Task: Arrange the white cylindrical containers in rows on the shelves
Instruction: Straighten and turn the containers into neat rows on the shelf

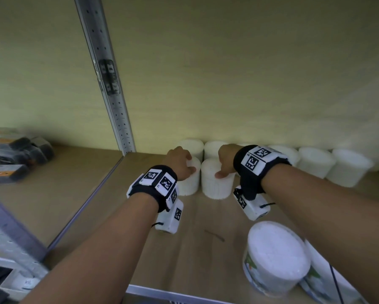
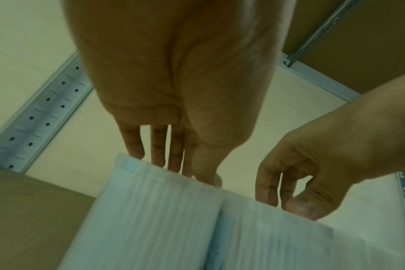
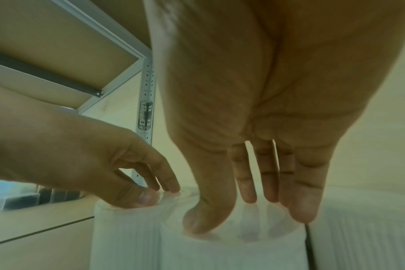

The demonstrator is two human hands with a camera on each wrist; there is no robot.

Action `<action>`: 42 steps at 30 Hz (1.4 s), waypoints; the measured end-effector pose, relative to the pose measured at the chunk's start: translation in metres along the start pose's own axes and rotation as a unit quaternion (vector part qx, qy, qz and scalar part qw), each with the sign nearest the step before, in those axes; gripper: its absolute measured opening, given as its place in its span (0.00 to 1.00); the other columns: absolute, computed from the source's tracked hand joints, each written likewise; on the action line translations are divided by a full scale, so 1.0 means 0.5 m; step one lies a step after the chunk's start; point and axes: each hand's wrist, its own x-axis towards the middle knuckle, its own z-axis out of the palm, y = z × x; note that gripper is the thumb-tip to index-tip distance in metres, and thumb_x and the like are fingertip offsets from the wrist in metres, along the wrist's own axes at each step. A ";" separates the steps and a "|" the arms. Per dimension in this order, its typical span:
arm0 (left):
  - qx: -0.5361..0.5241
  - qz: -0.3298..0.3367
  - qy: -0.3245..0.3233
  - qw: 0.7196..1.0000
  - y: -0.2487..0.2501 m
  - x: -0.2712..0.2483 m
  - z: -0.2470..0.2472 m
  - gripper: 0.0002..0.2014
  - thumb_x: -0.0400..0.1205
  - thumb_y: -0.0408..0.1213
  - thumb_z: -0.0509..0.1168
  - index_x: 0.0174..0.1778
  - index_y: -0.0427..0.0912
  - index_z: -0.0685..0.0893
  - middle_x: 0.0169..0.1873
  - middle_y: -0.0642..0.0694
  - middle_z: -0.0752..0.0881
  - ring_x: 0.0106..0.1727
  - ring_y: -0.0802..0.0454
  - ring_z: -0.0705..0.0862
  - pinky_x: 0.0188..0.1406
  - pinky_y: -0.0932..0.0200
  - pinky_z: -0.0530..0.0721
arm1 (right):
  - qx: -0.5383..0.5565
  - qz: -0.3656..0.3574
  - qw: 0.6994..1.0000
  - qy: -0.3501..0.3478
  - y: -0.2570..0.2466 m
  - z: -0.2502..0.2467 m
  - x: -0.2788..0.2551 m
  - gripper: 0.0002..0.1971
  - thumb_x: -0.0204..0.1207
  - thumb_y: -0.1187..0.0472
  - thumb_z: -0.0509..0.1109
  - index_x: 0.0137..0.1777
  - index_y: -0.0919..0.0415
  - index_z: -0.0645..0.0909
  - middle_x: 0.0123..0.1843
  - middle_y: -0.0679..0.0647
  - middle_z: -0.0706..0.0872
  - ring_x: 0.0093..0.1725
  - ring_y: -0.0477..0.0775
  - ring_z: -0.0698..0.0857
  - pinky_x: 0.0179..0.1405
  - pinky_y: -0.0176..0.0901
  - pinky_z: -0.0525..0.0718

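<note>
A wooden shelf (image 1: 184, 249) runs back to a pale wall, with a perforated metal post (image 1: 109, 84) rising at its back left corner. Along the wall, right of the post, stands a back row (image 1: 315, 161) of white containers, side by side and upright. In front of that row, two more containers stand upright and almost touching each other.

The left hand (image 1: 179, 163) rests on top of the left container (image 1: 189, 183), the one nearer the post. Its fingers reach down over the top edge, slightly bent, fingertips and thumb touching the rim; whether they actually clamp it cannot be told. The right hand (image 1: 226, 159) sits on the right container (image 1: 216, 183), thumb pressed on the near edge of the lid and the other fingers spread, nearly straight, tips on the top. From the right wrist view both hands show their fingertips on the lids, loosely spread rather than curled tight.

Further from the post, at the shelf's front right edge, a larger tub (image 1: 276, 257) with a printed label stands beside another like it. Left of the post, on the next bay, lie blurred dark and orange packs (image 1: 15, 154).
</note>
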 end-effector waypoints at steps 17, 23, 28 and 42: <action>-0.006 0.006 0.016 1.000 -0.008 0.006 0.007 0.22 0.81 0.45 0.67 0.70 0.42 0.76 0.70 0.43 0.74 0.72 0.45 0.72 0.70 0.54 0.72 | 0.063 -0.060 0.996 0.032 0.015 0.000 -0.017 0.26 0.75 0.70 0.72 0.73 0.57 0.76 0.75 0.57 0.75 0.71 0.59 0.78 0.68 0.46 0.79; -0.021 0.005 0.027 0.999 -0.011 0.007 0.012 0.22 0.80 0.44 0.68 0.69 0.41 0.77 0.69 0.42 0.75 0.71 0.45 0.73 0.69 0.55 0.72 | 0.068 -0.057 0.992 0.086 0.001 -0.021 -0.026 0.24 0.76 0.56 0.72 0.70 0.66 0.78 0.69 0.61 0.82 0.66 0.60 0.82 0.64 0.47 0.81; -0.016 0.009 0.029 0.999 -0.010 0.004 0.011 0.22 0.80 0.44 0.68 0.69 0.42 0.77 0.68 0.43 0.75 0.71 0.45 0.73 0.68 0.55 0.72 | 0.033 -0.028 0.998 0.035 -0.005 -0.006 -0.016 0.34 0.77 0.43 0.68 0.76 0.66 0.70 0.74 0.59 0.77 0.72 0.57 0.77 0.71 0.45 0.75; -0.023 0.007 0.030 0.999 -0.010 0.005 0.014 0.22 0.80 0.44 0.68 0.69 0.42 0.77 0.70 0.43 0.75 0.72 0.45 0.72 0.71 0.54 0.71 | 0.007 -0.087 0.996 0.016 0.007 -0.009 -0.033 0.33 0.73 0.60 0.76 0.78 0.57 0.69 0.77 0.53 0.72 0.74 0.55 0.75 0.63 0.39 0.74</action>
